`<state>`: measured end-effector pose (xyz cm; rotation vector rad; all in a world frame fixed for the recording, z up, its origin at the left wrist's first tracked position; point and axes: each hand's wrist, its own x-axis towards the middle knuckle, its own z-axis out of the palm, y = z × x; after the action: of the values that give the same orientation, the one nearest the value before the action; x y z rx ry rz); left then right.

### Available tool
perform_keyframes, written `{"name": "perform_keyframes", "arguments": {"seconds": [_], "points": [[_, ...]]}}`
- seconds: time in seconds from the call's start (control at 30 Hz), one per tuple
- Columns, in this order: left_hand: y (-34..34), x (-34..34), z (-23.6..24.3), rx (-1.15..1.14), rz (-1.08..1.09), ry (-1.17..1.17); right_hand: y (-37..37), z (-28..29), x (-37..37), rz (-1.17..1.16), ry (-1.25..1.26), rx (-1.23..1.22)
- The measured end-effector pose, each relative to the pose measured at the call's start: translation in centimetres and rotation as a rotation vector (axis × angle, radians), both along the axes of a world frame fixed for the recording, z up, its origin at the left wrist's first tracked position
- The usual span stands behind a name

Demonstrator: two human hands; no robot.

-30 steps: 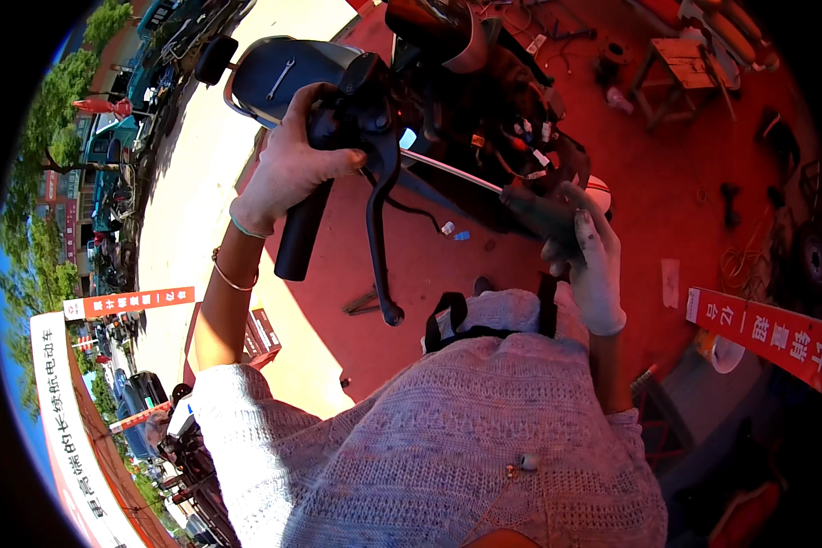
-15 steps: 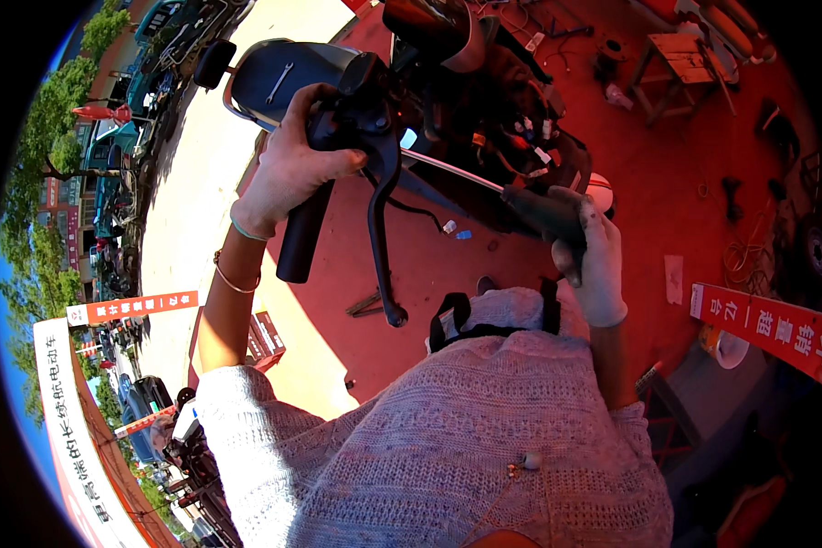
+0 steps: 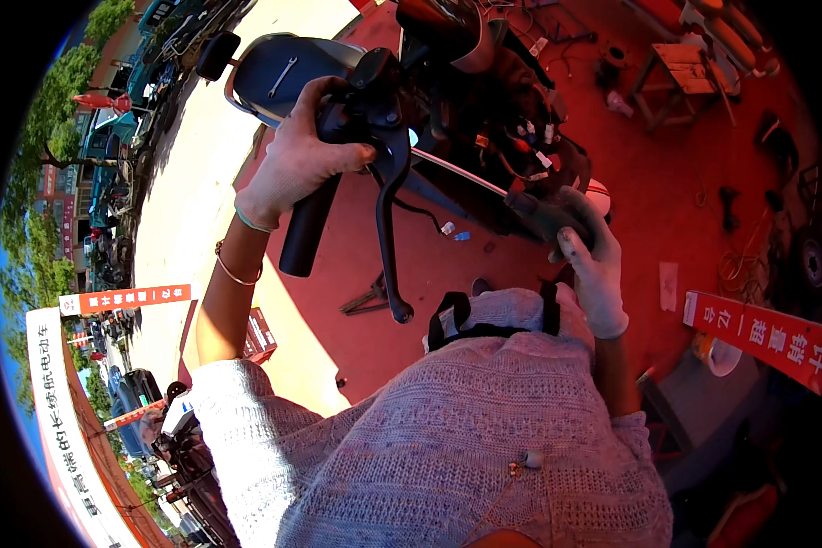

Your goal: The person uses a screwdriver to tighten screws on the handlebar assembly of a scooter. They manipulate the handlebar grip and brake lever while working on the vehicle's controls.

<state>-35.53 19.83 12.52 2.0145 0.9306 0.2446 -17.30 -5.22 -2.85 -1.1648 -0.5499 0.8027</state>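
Note:
My gloved left hand (image 3: 306,151) grips the black handlebar switch housing (image 3: 365,105). The black brake lever (image 3: 391,228) curves down beside it, and the black rubber grip (image 3: 306,233) extends below my fingers. In my gloved right hand (image 3: 594,265) is a dark-handled tool (image 3: 543,215), its long silver shaft (image 3: 457,170) reaching toward the housing. Where the shaft's tip rests is hidden behind the lever. Behind the handlebar are the black seat (image 3: 315,68) with a wrench (image 3: 283,77) lying on it and exposed wires with connectors (image 3: 534,151).
A wooden stool (image 3: 685,68) stands on the red floor (image 3: 648,183) at back right. Orange banners (image 3: 753,338) flank me. Folded metal pieces (image 3: 365,297) lie on the floor below the lever. Parked vehicles (image 3: 128,393) and trees line the left side beyond the sunlit pavement (image 3: 183,183).
My right hand's fingers have shifted around the tool's handle, the thumb changing position. My left hand keeps its grip on the housing. The view has shifted slightly.

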Motion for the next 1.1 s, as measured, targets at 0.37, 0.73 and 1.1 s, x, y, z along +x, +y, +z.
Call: {"name": "perform_keyframes", "arguments": {"seconds": [0.37, 0.73, 1.1], "points": [[-0.6, 0.1, 0.4, -0.024, 0.036, -0.018, 0.9, 1.5, -0.6, -0.048, 0.342, -0.084], [0.5, -0.5, -0.6, 0.101, -0.028, -0.037, 0.4, 0.9, -0.4, 0.055, 0.441, -0.007], [0.6, -0.6, -0.8, 0.170, -0.041, 0.000, 0.4, 1.7, -1.3, -0.179, -0.154, -0.011]]}}
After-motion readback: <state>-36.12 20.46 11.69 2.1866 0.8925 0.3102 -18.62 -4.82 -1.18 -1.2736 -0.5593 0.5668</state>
